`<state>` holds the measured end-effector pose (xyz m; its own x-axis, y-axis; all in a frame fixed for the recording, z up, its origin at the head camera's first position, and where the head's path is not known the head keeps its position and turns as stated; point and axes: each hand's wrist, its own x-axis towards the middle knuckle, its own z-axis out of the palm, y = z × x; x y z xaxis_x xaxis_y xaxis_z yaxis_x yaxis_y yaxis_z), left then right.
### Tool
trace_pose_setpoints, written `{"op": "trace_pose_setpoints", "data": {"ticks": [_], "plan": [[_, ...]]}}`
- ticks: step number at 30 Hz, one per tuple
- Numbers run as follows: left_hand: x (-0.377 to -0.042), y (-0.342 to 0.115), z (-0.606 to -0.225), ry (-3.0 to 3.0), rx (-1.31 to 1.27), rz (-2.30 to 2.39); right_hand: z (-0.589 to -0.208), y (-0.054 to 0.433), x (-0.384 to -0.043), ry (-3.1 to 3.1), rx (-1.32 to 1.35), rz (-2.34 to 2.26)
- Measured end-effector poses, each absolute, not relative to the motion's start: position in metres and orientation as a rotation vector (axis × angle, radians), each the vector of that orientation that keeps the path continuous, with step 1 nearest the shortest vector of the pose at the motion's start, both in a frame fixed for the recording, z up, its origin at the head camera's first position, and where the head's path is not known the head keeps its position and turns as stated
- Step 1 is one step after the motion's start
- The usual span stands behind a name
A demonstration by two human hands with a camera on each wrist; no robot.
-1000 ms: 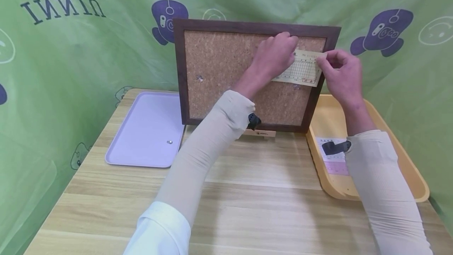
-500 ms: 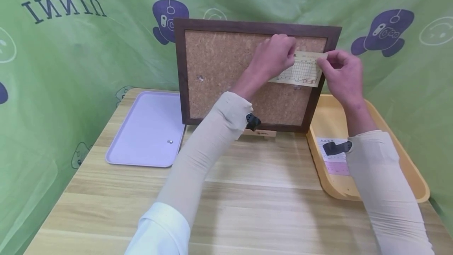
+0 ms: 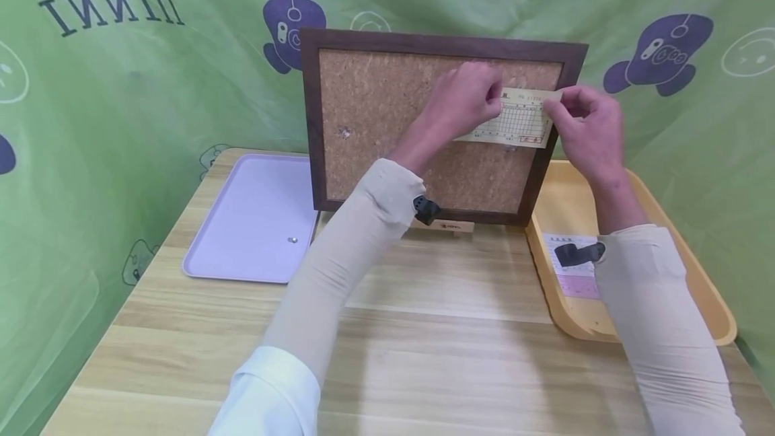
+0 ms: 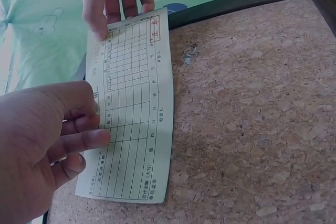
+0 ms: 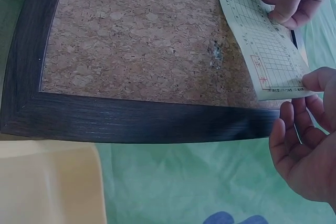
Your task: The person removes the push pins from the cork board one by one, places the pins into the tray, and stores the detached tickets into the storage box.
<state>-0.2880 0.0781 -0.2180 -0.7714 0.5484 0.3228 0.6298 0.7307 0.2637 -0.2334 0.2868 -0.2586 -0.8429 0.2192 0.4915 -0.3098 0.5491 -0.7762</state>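
Observation:
A pale yellow receipt slip (image 3: 514, 116), printed with a grid and a red stamp, lies across the upper right of the framed cork board (image 3: 375, 99). My right hand (image 3: 587, 126) pinches the slip's right end between thumb and fingers. My left hand (image 4: 47, 140) is at the slip's upper edge, fingers curled. A small pale shiny thing that looks like a thumbtack (image 4: 97, 107) shows at a fingertip in the left wrist view, mostly hidden by the hand. In the right wrist view, the red-stamped end of the slip (image 5: 268, 72) stands slightly off the cork.
A lilac tray (image 3: 242, 221) to the left holds one small shiny tack (image 3: 293, 240). To the right, a yellow tray (image 3: 642, 315) contains white and pink printed slips (image 3: 575, 274). A wooden stand (image 3: 451, 226) shows below the board. Green printed cloth hangs behind.
My left hand has shifted slightly left along the slip, uncovering more of it. My right hand keeps its pinch on the slip's end. The view has shifted slightly.

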Motion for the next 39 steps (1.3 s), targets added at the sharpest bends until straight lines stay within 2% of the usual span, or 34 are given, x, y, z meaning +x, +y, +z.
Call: {"op": "trace_pose_setpoints", "data": {"ticks": [9,19,27,39], "plan": [[-0.280,0.064,-0.223,-2.664,-0.966,-0.582,-0.261,0.289,-0.231,-2.255,0.078,1.268],[-0.265,0.028,-0.229,-2.682,-0.943,-0.530,-0.264,0.299,-0.226,-2.239,0.139,1.304],[-0.253,-0.022,-0.252,-2.563,-0.990,-0.524,-0.266,0.303,-0.211,-2.273,0.167,1.276],[-0.234,-0.096,-0.282,-2.546,-0.863,-0.513,-0.274,0.320,-0.185,-2.368,0.118,1.201]]}}
